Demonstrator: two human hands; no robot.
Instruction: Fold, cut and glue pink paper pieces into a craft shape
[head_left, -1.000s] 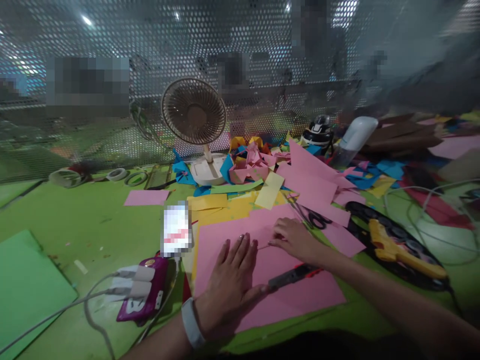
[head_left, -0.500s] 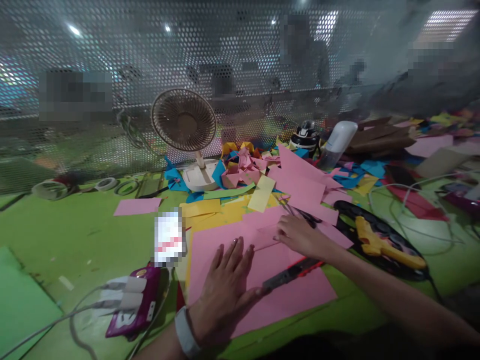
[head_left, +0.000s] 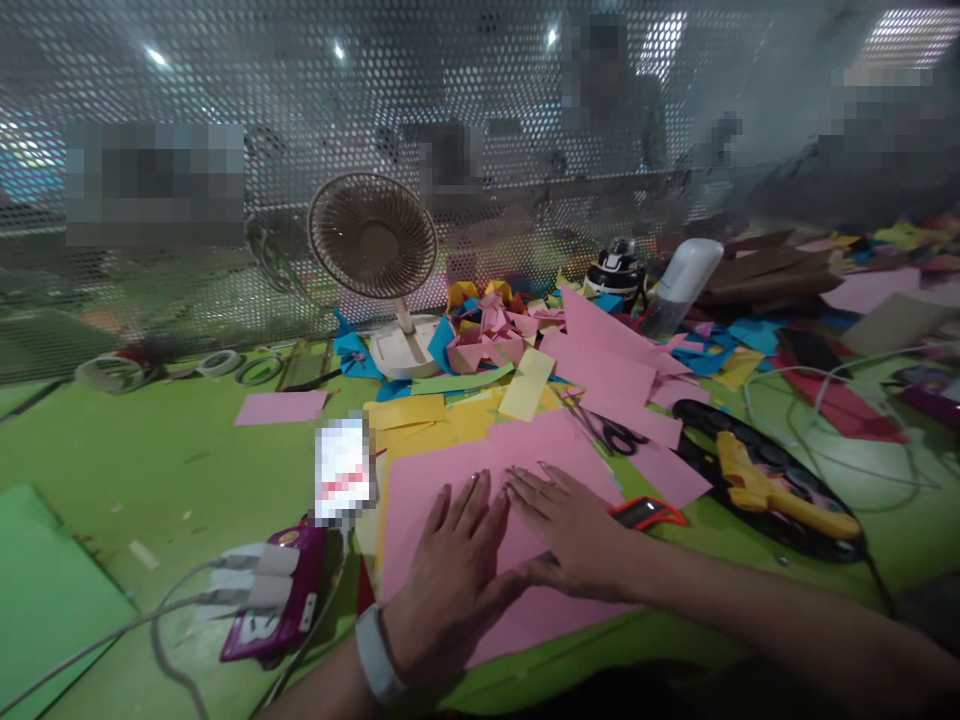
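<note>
A pink paper sheet (head_left: 555, 625) lies flat before me. My left hand (head_left: 457, 560) rests on it palm down, fingers spread, with a pale band on the wrist. Beside it, my right hand (head_left: 577, 530) is stretched out flat on the same sheet, its fingertips close to the left ones and the thumbs near each other. A utility knife (head_left: 649, 513) with a red and black handle lies partly hidden under my right hand. Black-handled scissors (head_left: 619, 437) lie just past the right hand, near more pink paper (head_left: 600, 350).
A yellow glue gun (head_left: 780, 495) rests on a black tray to the right. A purple power strip (head_left: 289, 600) with plugs and cables stands at left, near a lit phone (head_left: 343, 472). Behind are a fan (head_left: 375, 240), paper scraps (head_left: 487, 335) and a perforated metal screen (head_left: 495, 220).
My right hand has come down and left from the paper's upper part, going from closed fingers to a flat palm. It now covers much of the knife. The left hand has stayed put.
</note>
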